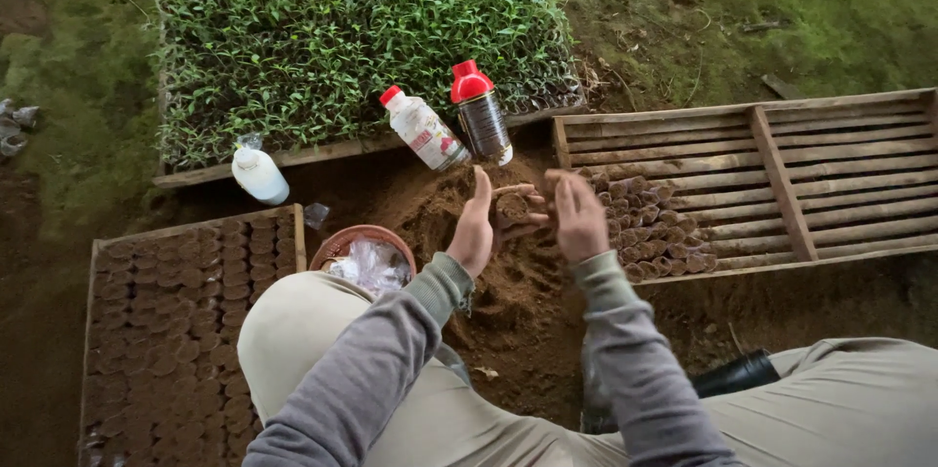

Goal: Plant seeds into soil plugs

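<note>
Both hands cup a small soil-filled pot (512, 206) above the soil heap (459, 223): left hand (476, 230) and right hand (578, 218) fingers curled round it. Behind the heap stand two red-capped bottles (481, 115); right, a wooden crate (772, 174).

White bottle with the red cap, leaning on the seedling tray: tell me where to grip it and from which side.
Take the white bottle around its body, just below the red cap. It leans tilted, cap toward the seedling tray, base toward the soil heap. Come from the near left: the dark bottle crowds its right side, and the tray edge blocks the far side. The label area looks widest, so a full-hand grip probably suits best.
</note>
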